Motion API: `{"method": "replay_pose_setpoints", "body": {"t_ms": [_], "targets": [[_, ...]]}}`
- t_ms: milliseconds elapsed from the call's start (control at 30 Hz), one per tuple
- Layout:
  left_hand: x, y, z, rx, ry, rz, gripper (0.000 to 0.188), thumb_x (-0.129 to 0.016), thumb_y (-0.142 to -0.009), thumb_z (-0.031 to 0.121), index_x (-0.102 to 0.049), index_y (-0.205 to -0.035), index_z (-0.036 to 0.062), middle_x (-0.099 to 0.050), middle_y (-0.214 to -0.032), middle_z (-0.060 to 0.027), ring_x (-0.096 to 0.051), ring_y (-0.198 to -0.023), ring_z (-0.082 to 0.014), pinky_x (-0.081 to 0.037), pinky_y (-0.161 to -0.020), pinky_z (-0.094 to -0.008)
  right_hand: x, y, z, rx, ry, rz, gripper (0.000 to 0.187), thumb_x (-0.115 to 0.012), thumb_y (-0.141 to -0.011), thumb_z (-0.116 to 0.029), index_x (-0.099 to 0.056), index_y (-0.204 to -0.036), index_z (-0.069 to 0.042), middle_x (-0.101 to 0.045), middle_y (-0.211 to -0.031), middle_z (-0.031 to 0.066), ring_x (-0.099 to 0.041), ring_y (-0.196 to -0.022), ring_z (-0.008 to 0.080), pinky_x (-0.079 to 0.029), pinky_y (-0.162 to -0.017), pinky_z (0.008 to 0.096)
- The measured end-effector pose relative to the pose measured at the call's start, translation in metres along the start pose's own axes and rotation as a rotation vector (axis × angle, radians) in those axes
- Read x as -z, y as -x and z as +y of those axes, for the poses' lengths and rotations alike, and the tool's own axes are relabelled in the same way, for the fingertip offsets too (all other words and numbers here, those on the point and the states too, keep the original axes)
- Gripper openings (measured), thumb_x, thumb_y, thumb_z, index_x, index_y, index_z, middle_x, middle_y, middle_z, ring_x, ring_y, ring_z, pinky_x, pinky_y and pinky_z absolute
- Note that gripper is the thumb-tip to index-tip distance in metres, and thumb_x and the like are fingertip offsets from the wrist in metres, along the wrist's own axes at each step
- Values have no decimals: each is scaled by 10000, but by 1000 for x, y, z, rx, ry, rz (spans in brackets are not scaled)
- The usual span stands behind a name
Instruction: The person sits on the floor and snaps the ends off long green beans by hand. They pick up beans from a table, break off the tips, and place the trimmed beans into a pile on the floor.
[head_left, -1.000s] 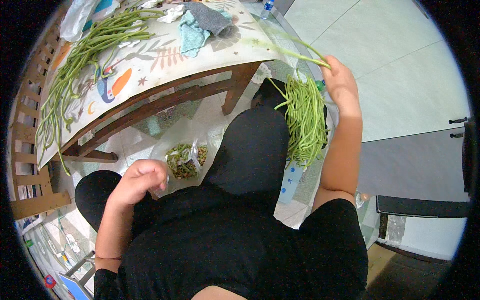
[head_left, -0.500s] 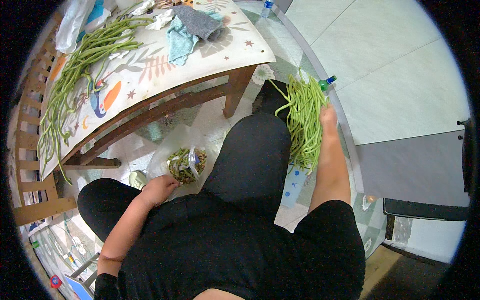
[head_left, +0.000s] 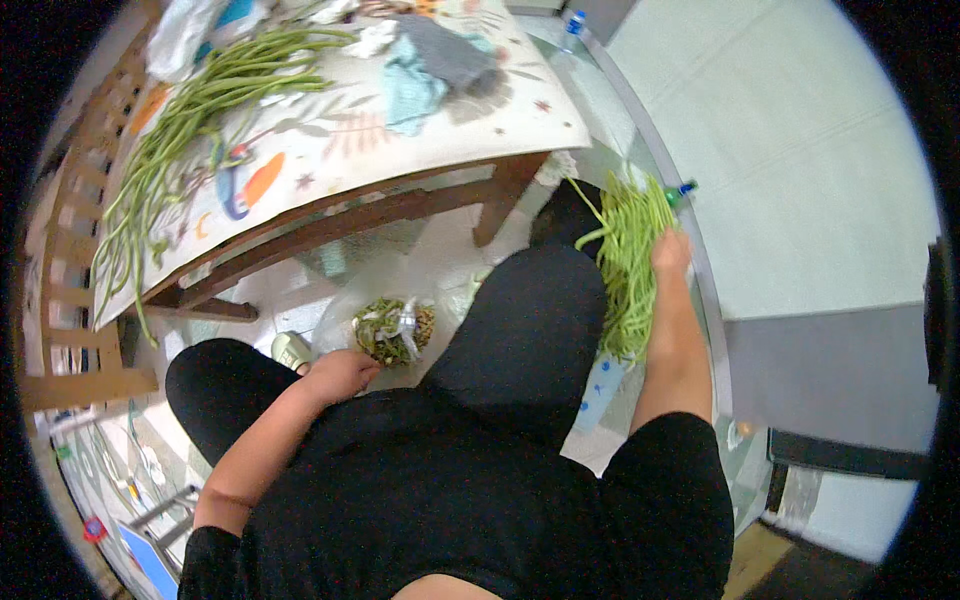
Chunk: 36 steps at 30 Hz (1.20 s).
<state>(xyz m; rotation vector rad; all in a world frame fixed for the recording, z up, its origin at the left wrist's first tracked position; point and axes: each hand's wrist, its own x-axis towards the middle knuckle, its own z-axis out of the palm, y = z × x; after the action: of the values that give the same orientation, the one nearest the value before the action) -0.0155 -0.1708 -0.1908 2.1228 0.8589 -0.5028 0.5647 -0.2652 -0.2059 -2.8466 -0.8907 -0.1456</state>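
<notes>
The worktop [head_left: 360, 162], covered with a patterned cloth, spreads ahead of the fingers of the left hand [head_left: 342, 377] and ahead-left of those of the right hand [head_left: 672, 250], well apart from both. A slatted wooden back [head_left: 75, 270] stands far to the left of the left hand's fingers. The person's right leg [head_left: 520, 320], in black, lies between the two sets of fingers.

On the worktop, ahead-left of the left fingers, a long bunch of green beans [head_left: 195, 105] lies spread, some ends hanging over the near edge. A second bundle of green beans [head_left: 628, 275] lies just left of the right hand's fingers, which touch its right side; whether they are clamped on any beans cannot be told. A clear plastic bag [head_left: 342, 300] stands open just ahead of the left fingers, with short green and brownish pieces [head_left: 380, 345] inside. The left fingers are curled in together at its near side; whether they pinch anything is too small to tell.

A grey cloth [head_left: 450, 58] and a light-blue cloth [head_left: 412, 100] lie together on the worktop, far ahead of the left fingers. A pale green shoe [head_left: 290, 350] shows left of those fingers, and a green bottle [head_left: 681, 193] sits just ahead of the right ones.
</notes>
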Motion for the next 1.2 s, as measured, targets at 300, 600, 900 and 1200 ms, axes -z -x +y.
{"method": "replay_pose_setpoints", "body": {"t_ms": [300, 600, 900, 1200], "targets": [[79, 24, 19, -153, 225, 759, 228, -509, -800, 260, -591, -790, 48, -572, -717, -151, -545, -671, -313, -434, -601, -393, 40, 18, -58, 486, -269, 431, 213, -496, -798, -120, -546, -981, -24, -519, -987, 131, -489, -928, 260, -392, -787, 348], [191, 65, 8, -247, 426, 1398, 238, -573, -757, 49, -528, -990, 60, -527, -746, -30, -490, -607, -83, -424, -552, -224, 182, 168, -280, 1064, -989, 97, 108, -503, -757, 6, -565, -847, -3, -564, -884, 106, -531, -842, 223, -412, -766, 294], [275, 85, -38, 4, -148, 1502, 274, -553, -753, 168, -556, -999, 47, -538, -1054, -126, -488, -992, -299, -385, -858, -360, 168, 255, -344, 1280, -1141, -534, 95, -534, -774, -51, -581, -848, -14, -568, -821, 98, -552, -766, 195, -436, -684, 272], [327, 13, -73, 91, -374, 1402, 402, -523, -709, 89, -464, -1094, -12, -434, -1175, -181, -411, -1086, -337, -337, -926, -375, 108, 268, -351, 1190, -925, -740, 150, -520, -797, -136, -585, -887, -36, -580, -794, 102, -570, -713, 217, -451, -622, 284]]}}
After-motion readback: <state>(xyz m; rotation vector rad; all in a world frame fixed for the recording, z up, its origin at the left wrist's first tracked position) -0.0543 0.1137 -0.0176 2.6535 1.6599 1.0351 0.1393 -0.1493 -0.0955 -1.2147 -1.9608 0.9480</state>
